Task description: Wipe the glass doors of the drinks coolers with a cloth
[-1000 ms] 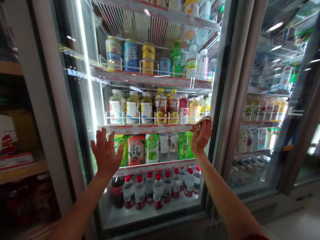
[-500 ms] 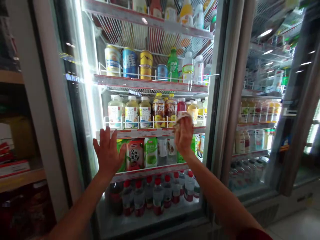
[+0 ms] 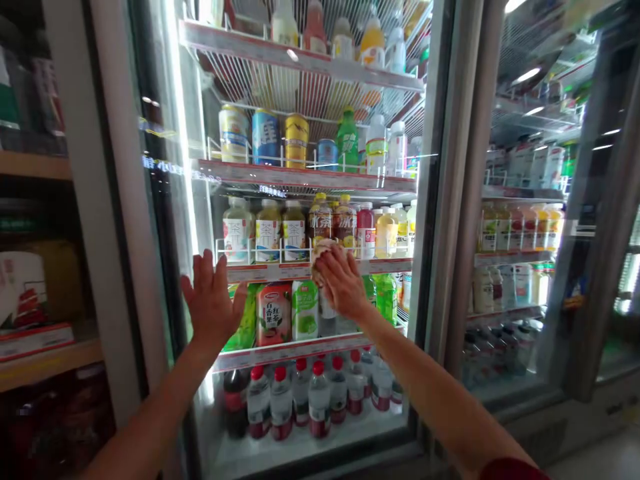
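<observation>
The right hand (image 3: 345, 283) holds a cloth (image 3: 321, 256) near the door (image 3: 454, 220) centre; the left hand (image 3: 213, 303), spread wide, is near the left edge.

Your right hand (image 3: 343, 283) covers most of the cloth (image 3: 320, 252), so you see only its edge, not how it is folded beneath your palm. That hand and its forearm hide parts of the clear bottles (image 3: 327, 320) behind them. Your left hand (image 3: 213, 303) masks part of a green pack (image 3: 245, 327), and you cannot tell whether its palm touches the glass. Both forearms run off the bottom edge, which also cuts your dark red sleeve (image 3: 510, 469). The price tags (image 3: 280, 272) are too small for you to read. The neighbouring cooler's upper bottles (image 3: 545, 167) blur, and the left-hand shelves (image 3: 37, 167) leave the picture.
</observation>
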Demonstrator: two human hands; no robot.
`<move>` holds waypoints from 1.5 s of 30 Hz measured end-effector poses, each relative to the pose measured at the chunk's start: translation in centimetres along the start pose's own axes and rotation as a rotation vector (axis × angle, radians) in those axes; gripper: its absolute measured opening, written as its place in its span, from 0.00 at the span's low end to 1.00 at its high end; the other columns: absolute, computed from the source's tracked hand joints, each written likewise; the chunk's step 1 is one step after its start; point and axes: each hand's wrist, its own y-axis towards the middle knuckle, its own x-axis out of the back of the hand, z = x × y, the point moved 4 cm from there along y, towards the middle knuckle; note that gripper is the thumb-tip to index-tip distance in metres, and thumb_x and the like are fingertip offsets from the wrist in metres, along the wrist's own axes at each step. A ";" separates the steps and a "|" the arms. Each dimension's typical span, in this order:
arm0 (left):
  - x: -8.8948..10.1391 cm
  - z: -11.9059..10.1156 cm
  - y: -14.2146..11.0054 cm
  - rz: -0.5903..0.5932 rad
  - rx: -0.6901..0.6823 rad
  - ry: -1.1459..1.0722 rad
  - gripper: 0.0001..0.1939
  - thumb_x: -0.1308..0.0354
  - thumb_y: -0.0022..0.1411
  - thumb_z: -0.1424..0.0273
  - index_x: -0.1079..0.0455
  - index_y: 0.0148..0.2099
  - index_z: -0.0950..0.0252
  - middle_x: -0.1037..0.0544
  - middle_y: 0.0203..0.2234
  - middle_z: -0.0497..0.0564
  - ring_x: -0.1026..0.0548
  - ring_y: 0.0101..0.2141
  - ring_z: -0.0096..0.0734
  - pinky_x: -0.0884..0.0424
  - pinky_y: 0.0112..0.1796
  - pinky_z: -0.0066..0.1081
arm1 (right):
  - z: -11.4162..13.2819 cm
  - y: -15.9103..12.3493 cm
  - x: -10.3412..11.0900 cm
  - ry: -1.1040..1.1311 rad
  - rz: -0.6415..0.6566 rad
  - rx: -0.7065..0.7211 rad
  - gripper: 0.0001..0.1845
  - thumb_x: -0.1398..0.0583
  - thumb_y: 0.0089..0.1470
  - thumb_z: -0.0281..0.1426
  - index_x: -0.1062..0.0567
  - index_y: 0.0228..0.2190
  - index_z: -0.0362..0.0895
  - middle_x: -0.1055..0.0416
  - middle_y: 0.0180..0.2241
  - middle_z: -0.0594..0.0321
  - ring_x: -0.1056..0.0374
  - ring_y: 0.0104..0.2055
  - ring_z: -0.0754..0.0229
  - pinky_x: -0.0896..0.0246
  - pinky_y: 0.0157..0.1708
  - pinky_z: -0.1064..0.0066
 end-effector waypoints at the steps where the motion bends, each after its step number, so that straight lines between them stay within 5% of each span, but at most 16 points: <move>1: 0.2 0.2 0.1 0.000 -0.003 0.002 0.32 0.53 0.61 0.60 0.55 0.64 0.64 0.53 0.63 0.60 0.57 0.62 0.45 0.60 0.58 0.51 | -0.8 -0.1 0.3 -0.014 -0.029 -0.043 0.30 0.50 0.55 0.30 0.47 0.59 0.46 0.43 0.58 0.55 0.59 0.64 0.51 0.57 0.60 0.50; 4: 0.5 0.3 0.5 -0.005 -0.016 0.015 0.31 0.53 0.61 0.61 0.53 0.64 0.65 0.53 0.62 0.60 0.56 0.62 0.44 0.60 0.58 0.50 | -5.3 -0.3 1.8 -0.088 -0.292 -0.438 0.29 0.52 0.55 0.28 0.46 0.59 0.40 0.48 0.59 0.48 0.57 0.63 0.46 0.56 0.57 0.44; 6: 0.3 -0.5 0.8 0.000 -0.075 0.015 0.30 0.53 0.61 0.62 0.52 0.63 0.65 0.51 0.62 0.60 0.56 0.62 0.43 0.61 0.59 0.49 | -6.0 0.1 1.7 -0.099 -0.385 -0.568 0.30 0.53 0.54 0.28 0.47 0.59 0.38 0.50 0.60 0.46 0.57 0.63 0.45 0.56 0.57 0.43; 12: -0.8 -2.6 1.2 0.042 -0.223 0.009 0.29 0.52 0.60 0.64 0.51 0.63 0.63 0.47 0.61 0.57 0.53 0.62 0.39 0.61 0.59 0.45 | 1.5 2.2 -1.1 0.026 0.018 0.005 0.30 0.50 0.54 0.30 0.47 0.59 0.48 0.45 0.59 0.60 0.60 0.64 0.53 0.59 0.61 0.52; 18: 0.2 -0.4 1.8 0.006 -0.113 0.030 0.31 0.53 0.61 0.63 0.54 0.64 0.65 0.50 0.62 0.59 0.55 0.62 0.41 0.62 0.59 0.47 | -3.3 3.7 0.4 -0.047 -0.315 -0.534 0.31 0.52 0.54 0.30 0.47 0.59 0.40 0.51 0.61 0.49 0.60 0.64 0.45 0.59 0.58 0.43; 20: 0.2 -0.3 1.8 0.008 -0.100 0.036 0.32 0.53 0.61 0.63 0.55 0.64 0.66 0.51 0.62 0.60 0.56 0.62 0.42 0.62 0.59 0.48 | -1.0 5.2 -0.5 -0.012 -0.250 -0.403 0.31 0.51 0.53 0.29 0.46 0.59 0.42 0.49 0.60 0.53 0.62 0.64 0.46 0.59 0.59 0.45; 24: 0.7 0.5 2.2 0.033 -0.098 0.045 0.31 0.54 0.61 0.62 0.54 0.64 0.65 0.50 0.62 0.60 0.55 0.62 0.41 0.61 0.59 0.47 | 5.5 7.3 -2.4 0.090 0.010 0.154 0.29 0.48 0.53 0.30 0.43 0.57 0.48 0.43 0.58 0.62 0.59 0.64 0.54 0.59 0.61 0.53; 26: 1.6 1.7 2.7 0.007 -0.064 0.056 0.31 0.54 0.61 0.62 0.54 0.63 0.65 0.50 0.62 0.60 0.55 0.62 0.41 0.60 0.59 0.47 | 4.8 8.2 -2.2 0.078 -0.043 0.080 0.28 0.49 0.54 0.29 0.43 0.57 0.48 0.43 0.58 0.60 0.57 0.64 0.53 0.59 0.60 0.52; 30: 2.9 3.7 3.7 -0.021 -0.010 0.062 0.31 0.54 0.61 0.61 0.54 0.63 0.65 0.50 0.62 0.61 0.54 0.62 0.41 0.60 0.58 0.48 | 1.1 9.9 -1.4 0.031 -0.326 -0.411 0.29 0.51 0.55 0.30 0.46 0.59 0.45 0.47 0.59 0.53 0.59 0.64 0.46 0.60 0.57 0.42; 32: 3.0 4.0 3.9 0.006 -0.015 0.042 0.30 0.55 0.62 0.61 0.54 0.63 0.66 0.49 0.61 0.61 0.53 0.62 0.41 0.58 0.58 0.47 | 3.1 10.8 -2.5 0.066 -0.294 -0.344 0.30 0.50 0.54 0.30 0.46 0.58 0.45 0.47 0.59 0.53 0.60 0.64 0.46 0.60 0.58 0.43; 37: 4.2 5.2 3.3 -0.017 0.046 0.044 0.31 0.56 0.62 0.61 0.55 0.64 0.67 0.50 0.62 0.61 0.53 0.62 0.41 0.57 0.58 0.47 | 12.9 12.5 -5.8 0.182 0.035 0.289 0.28 0.46 0.52 0.29 0.41 0.55 0.45 0.44 0.58 0.60 0.60 0.64 0.53 0.62 0.61 0.55; 39: 5.1 6.3 3.0 -0.018 0.078 0.065 0.30 0.57 0.62 0.61 0.55 0.64 0.67 0.51 0.62 0.61 0.54 0.62 0.42 0.56 0.58 0.47 | 13.3 14.0 -5.8 0.176 0.006 0.240 0.25 0.48 0.54 0.30 0.39 0.54 0.45 0.44 0.58 0.60 0.59 0.64 0.53 0.63 0.61 0.54; 42: 6.1 7.6 2.9 -0.007 0.089 0.088 0.30 0.57 0.62 0.61 0.55 0.64 0.66 0.51 0.62 0.60 0.54 0.62 0.42 0.56 0.58 0.47 | 12.0 16.5 -5.8 0.164 -0.086 -0.091 0.26 0.49 0.54 0.30 0.41 0.55 0.43 0.47 0.60 0.56 0.62 0.64 0.48 0.64 0.60 0.48; 45: 6.5 8.0 2.9 -0.017 0.077 0.080 0.30 0.58 0.63 0.61 0.55 0.64 0.66 0.51 0.62 0.61 0.54 0.62 0.41 0.56 0.58 0.46 | 14.3 17.2 -6.8 0.178 -0.006 0.000 0.26 0.49 0.54 0.29 0.41 0.55 0.43 0.47 0.60 0.57 0.63 0.64 0.49 0.63 0.61 0.49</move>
